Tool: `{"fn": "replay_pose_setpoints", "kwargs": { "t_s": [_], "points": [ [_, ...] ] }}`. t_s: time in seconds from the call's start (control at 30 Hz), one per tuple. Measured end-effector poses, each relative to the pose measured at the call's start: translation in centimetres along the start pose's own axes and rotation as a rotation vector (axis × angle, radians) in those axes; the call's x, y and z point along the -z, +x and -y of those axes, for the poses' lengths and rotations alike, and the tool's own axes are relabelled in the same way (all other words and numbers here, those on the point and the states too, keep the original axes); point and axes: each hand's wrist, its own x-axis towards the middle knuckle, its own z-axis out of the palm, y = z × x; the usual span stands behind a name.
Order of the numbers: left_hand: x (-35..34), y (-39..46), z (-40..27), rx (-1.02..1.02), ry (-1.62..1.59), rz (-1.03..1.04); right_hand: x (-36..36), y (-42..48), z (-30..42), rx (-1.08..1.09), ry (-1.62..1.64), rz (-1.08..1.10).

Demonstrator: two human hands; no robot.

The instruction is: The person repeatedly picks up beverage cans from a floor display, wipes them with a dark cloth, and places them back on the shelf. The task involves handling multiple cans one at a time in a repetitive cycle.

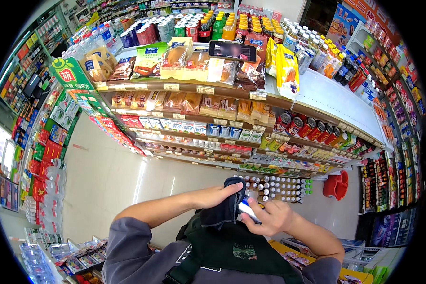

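Observation:
Bunched in my left hand (217,196) is a dark cloth (222,213), which hangs down in front of my chest. My right hand (274,217) grips a silver-and-blue drink can (247,212), tilted, its upper left side against the cloth. Part of the can is hidden by my fingers and the cloth. Both hands are in front of the dark apron (230,245) I wear. Beyond them stand several rows of capped bottles (277,188) on the floor, below the shelving.
Ahead is a store shelf (326,88) with bagged bread (177,58), milk cartons (188,126) and dark red cans (308,126). A phone (232,51) rests on the bread bags. A red plastic bucket (336,185) stands on the floor to the right; water jugs (53,198) line the left.

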Motion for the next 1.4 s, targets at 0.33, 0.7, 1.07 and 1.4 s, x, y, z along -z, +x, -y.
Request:
{"fn": "replay_pose_setpoints", "kwargs": {
  "t_s": [0.33,0.7,1.07,1.4],
  "points": [
    [0.9,1.0,2.1,-0.890,0.492,-0.448,-0.3,-0.1,0.9,-1.604,2.247,-0.455],
    [0.5,2.4,1.5,-0.295,-0.275,-0.180,-0.4,0.0,0.9,-0.270,0.011,0.167],
    [-1.9,2.5,1.4,-0.584,-1.295,-0.137,-4.5,0.2,5.1,-1.470,1.710,-0.918],
    [-2.3,3.4,3.0,-0.702,-0.772,-0.203,-6.3,1.7,3.6,-0.644,0.101,-0.301]
  ]
}}
